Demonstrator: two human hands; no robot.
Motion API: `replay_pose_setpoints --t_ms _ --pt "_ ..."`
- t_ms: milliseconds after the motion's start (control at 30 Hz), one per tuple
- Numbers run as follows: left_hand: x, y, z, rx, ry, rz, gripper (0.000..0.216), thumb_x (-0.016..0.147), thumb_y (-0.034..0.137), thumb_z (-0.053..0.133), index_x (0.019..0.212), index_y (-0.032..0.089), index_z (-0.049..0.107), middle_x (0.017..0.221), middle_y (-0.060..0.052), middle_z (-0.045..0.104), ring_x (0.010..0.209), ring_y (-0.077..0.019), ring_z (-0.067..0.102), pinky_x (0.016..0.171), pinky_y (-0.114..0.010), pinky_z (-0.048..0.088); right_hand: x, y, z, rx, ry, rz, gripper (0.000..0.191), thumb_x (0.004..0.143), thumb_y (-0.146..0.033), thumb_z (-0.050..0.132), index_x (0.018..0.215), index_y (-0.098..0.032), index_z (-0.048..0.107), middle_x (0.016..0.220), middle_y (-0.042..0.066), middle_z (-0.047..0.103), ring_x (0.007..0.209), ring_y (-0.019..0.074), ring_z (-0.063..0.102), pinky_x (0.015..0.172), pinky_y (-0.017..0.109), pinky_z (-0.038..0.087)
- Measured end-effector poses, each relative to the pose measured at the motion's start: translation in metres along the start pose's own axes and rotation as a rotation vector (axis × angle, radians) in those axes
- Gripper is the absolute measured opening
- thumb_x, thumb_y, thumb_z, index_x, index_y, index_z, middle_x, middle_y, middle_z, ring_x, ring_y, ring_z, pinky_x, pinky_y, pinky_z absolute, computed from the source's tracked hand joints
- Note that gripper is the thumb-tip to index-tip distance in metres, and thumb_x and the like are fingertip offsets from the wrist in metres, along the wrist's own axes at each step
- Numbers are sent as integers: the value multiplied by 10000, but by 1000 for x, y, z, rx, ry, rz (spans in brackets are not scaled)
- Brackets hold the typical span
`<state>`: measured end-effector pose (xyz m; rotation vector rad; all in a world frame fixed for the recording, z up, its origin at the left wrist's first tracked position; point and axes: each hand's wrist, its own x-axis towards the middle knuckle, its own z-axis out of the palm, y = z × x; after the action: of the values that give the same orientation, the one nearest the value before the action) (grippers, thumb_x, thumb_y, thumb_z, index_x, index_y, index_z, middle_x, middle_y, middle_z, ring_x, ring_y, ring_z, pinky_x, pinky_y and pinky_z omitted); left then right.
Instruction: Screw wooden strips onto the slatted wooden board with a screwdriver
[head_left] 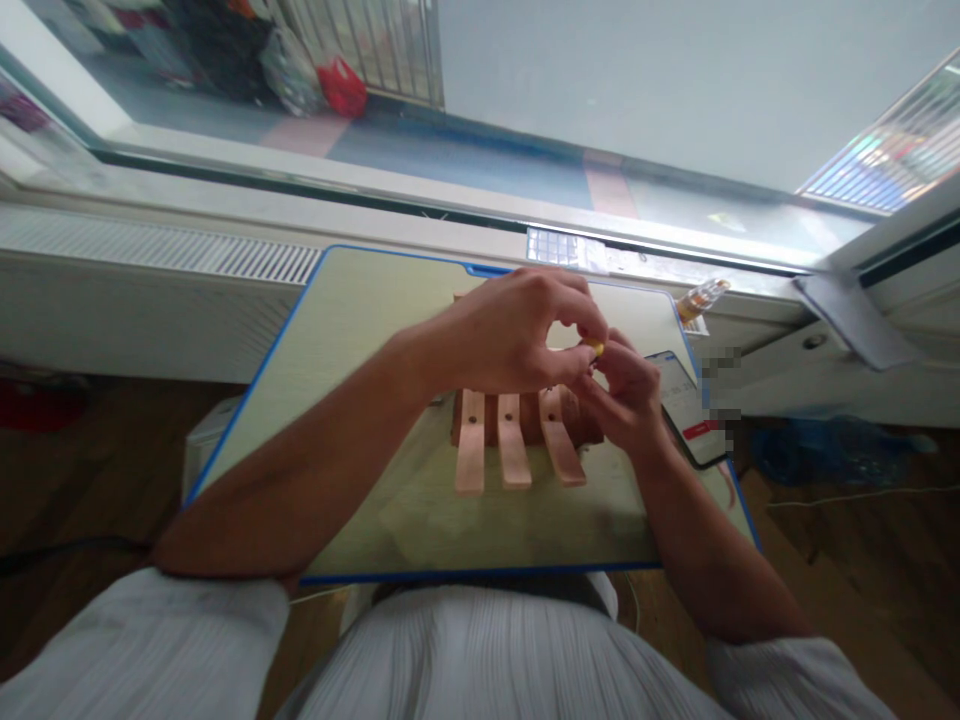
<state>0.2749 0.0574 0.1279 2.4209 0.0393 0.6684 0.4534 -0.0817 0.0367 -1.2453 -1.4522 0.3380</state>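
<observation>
My left hand (517, 330) reaches across the table, thumb and index finger closed in a pinch on a small yellow piece (597, 348). My right hand (630, 395) meets it there, its fingertips pressed together against the piece's underside; what exactly they grip is too small to make out. Below both hands lies a reddish-brown wooden block (491, 432), partly hidden by my left hand. Three pale wooden slats (514, 455) lie over it and stick out towards me, each with a dark hole or screw near the block.
The pale table (375, 480) has a blue edge. A phone (694, 410) lies at its right side, by my right forearm. A clear bottle with amber contents (701, 300) is at the far right corner. Behind run a window sill and a white radiator (157, 245).
</observation>
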Motion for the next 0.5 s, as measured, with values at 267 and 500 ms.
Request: replay_pose_setpoints --t_ms 267,500 --pt "2 -2 6 54 82 -43 171 847 349 875 942 223 809 960 -37 772 858 -187 688 804 -357 536 1 -2 3 26 7 0 165 947 -288 835 891 -258 683 914 3 616 815 188 551 751 377 451" --pt "1 -3 7 40 86 -35 97 865 310 838 918 230 821 963 -40 771 861 -192 697 802 -368 545 -1 -1 6 65 31 59 209 931 -290 850 898 -259 645 914 -6 623 821 181 546 775 370 468"
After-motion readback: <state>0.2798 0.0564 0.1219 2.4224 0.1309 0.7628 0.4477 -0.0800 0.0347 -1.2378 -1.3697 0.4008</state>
